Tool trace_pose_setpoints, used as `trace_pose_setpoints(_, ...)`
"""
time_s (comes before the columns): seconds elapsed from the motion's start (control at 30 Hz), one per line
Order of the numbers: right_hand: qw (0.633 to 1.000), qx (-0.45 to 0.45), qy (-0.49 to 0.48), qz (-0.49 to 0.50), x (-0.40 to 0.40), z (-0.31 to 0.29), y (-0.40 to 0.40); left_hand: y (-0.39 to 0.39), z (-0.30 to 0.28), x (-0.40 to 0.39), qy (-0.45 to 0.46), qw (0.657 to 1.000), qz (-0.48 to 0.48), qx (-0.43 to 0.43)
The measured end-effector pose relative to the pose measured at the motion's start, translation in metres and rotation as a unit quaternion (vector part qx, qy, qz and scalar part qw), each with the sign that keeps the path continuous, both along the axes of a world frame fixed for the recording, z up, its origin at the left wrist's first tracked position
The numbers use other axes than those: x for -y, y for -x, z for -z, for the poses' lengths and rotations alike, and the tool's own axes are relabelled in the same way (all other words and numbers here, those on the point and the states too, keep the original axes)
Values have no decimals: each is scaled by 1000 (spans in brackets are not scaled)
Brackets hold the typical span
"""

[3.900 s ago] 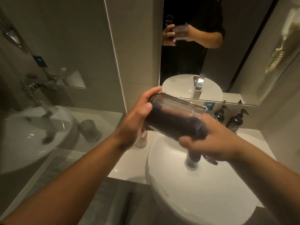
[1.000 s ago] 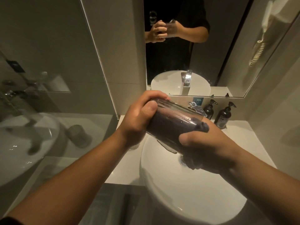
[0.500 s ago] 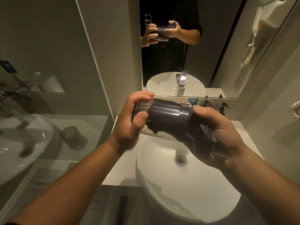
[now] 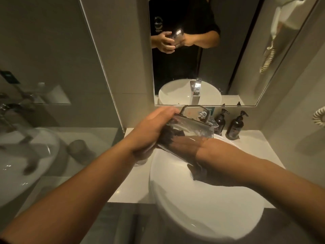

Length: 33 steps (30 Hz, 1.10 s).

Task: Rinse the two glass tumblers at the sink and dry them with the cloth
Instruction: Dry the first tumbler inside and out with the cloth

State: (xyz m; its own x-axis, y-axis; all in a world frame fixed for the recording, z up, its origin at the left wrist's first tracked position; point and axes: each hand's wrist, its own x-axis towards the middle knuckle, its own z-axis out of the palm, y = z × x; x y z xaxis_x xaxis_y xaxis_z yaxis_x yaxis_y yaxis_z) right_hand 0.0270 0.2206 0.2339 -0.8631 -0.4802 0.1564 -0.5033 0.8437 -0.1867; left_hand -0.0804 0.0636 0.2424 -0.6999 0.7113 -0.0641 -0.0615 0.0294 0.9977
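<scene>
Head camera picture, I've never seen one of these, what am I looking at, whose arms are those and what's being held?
There is no machine: the camera sits on a person's head, looking down at their own arms. The left hand holds a glass tumbler tilted over the white sink. The right hand pushes a dark cloth inside it. A second tumbler stands on the counter, mostly hidden. Two dark pump bottles stand behind. The mirror shows the same person.
</scene>
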Motion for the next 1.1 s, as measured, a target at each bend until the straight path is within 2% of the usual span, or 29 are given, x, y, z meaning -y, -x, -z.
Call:
trace_pose_setpoints(0.07, 996, 33, 80, -1, 5, -3, -4, -2, 7, -2, -24, 996, -41, -78)
trace_pose_setpoints(0.2, 971, 43, 234, 30, 10, -8, -15, -6, 14, -3, -74, 984, -70, -147)
trace_pose_setpoints(0.3, 900, 137, 407, 67, 13, -17, -25, -10, 16, -2, -80, 968, -82, -222)
trace_pose_setpoints(0.37, 862, 152, 480, 55, 12, -20, -29, -12, 16, -2, -91, 961, -75, -252)
trace_pose_setpoints(0.47, 768, 212, 602, 50, 8, -13, -31, -13, 21, 1, -122, 942, -63, -307)
trace_pose_setpoints(0.53, 676, 278, 681, 36, 6, -9, -30, -14, 23, 1, -138, 923, -55, -355)
trace_pose_setpoints(0.6, 563, 329, 752, -94, 9, -15, -31, -13, 25, 1, -155, 900, -43, -405)
trace_pose_setpoints(0.63, 545, 318, 764, -133, 8, -19, -33, -14, 27, 1, -167, 886, -36, -432)
trace_pose_setpoints(0.7, 591, 313, 735, -109, 1, -22, -34, -15, 31, 4, -184, 869, -17, -460)
trace_pose_setpoints(0.73, 620, 319, 714, -67, -4, -19, -33, -14, 32, 7, -178, 876, -1, -447)
trace_pose_setpoints(0.8, 654, 336, 677, -34, -24, -16, -35, -15, 24, 11, -107, 929, 35, -352)
trace_pose_setpoints(0.83, 678, 330, 655, -33, -30, -21, -35, -16, 14, 10, -55, 960, 68, -267)
trace_pose_setpoints(0.87, 696, 335, 635, -29, -35, -26, -32, -18, 0, 3, 5, 976, 102, -194)
trace_pose_setpoints(0.9, 705, 354, 614, -26, -39, -31, -30, -19, -14, -4, 73, 975, 139, -157)
trace_pose_setpoints(0.93, 711, 373, 597, -12, -42, -32, -24, -17, -22, -4, 111, 958, 215, -154)
trace_pose_setpoints(1.0, 732, 399, 552, 7, -44, -37, -15, -7, -25, -9, 127, 932, 305, -150)
trace_pose_setpoints(1.07, 792, 378, 478, -29, -41, -40, -9, 3, -24, -31, 119, 913, 376, -101)
trace_pose_setpoints(1.1, 795, 396, 458, -36, -41, -40, -6, 6, -16, -39, 115, 905, 402, -78)
